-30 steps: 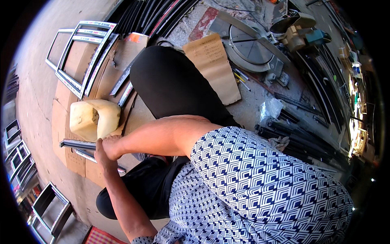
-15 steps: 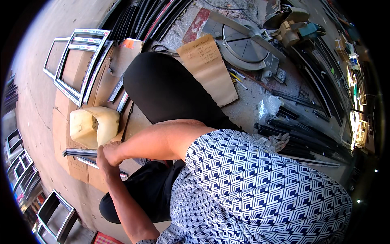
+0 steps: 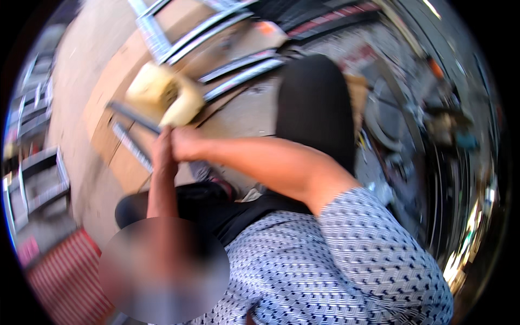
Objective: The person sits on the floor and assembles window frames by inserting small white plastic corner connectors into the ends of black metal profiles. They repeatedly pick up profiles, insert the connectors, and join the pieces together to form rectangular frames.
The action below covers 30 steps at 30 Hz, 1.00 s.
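A dark grey metal profile [image 3: 132, 115] runs from the far left into my two hands, which are close together over the cardboard. My left hand [image 3: 163, 151] is closed at its near end. Pressed up against it, my right hand [image 3: 186, 143] is closed on the same end; motion blur and the hands themselves hide the exact grip. Just beyond the hands sits a cut-open yellowish plastic jug [image 3: 149, 89], its near lip almost touching my fingers. A second strip with a pale face [image 3: 131, 145] lies on the cardboard to the left of my left hand.
Framed metal pieces [image 3: 154, 38] and loose strips [image 3: 244, 81] lie on the cardboard [image 3: 108, 84] at the far side. More frames [image 3: 43, 181] stand at left, near a red striped sheet [image 3: 70, 276]. Beyond my raised knee, a round saw base [image 3: 384, 116] sits at right.
My view has turned, so the jug, frames and saw base appear shifted and rotated, and the picture is more blurred. Both hands stay together at the metal profile's end.
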Available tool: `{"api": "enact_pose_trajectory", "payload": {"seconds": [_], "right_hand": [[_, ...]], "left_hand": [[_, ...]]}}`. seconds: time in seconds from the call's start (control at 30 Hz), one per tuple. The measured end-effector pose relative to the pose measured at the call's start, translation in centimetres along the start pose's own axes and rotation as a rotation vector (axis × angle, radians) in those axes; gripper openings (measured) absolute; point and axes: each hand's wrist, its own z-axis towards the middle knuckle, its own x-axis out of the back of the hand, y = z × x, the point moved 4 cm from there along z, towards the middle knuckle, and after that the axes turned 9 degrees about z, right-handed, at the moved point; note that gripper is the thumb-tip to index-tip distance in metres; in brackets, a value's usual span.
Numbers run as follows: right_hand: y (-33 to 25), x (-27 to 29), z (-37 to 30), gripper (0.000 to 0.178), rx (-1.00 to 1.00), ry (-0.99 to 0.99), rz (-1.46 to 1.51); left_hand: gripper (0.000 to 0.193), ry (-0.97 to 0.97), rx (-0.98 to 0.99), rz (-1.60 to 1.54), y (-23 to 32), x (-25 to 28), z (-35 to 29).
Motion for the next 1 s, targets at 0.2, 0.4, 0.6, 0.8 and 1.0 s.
{"api": "enact_pose_trajectory", "payload": {"seconds": [0.2, 0.4, 0.6, 0.8, 1.0], "right_hand": [[-3.4, 3.5, -2.7, 0.033, -0.056, -0.083, 0.122], [-2.5, 4.3, -3.6, 0.030, -0.249, -0.067, 0.422], [-2.2, 4.3, -4.7, 0.027, -0.225, -0.069, 0.526], [0.2, 3.7, -5.5, 0.024, -0.236, -0.028, 0.541], [3.2, 2.1, -6.6, 0.022, -0.309, -0.020, 0.547]], "left_hand": [[0.041, 0.157, -0.155, 0.202, 1.2, 0.6, -1.0], [0.062, 0.397, -0.278, 0.416, 4.6, 0.9, -3.5], [0.059, 0.374, -0.558, 0.357, 8.5, 1.5, -8.0], [0.040, 0.223, -0.869, 0.175, 11.1, 4.6, -13.6], [0.028, 0.302, -0.943, 0.029, 10.6, 12.1, -16.4]]}}
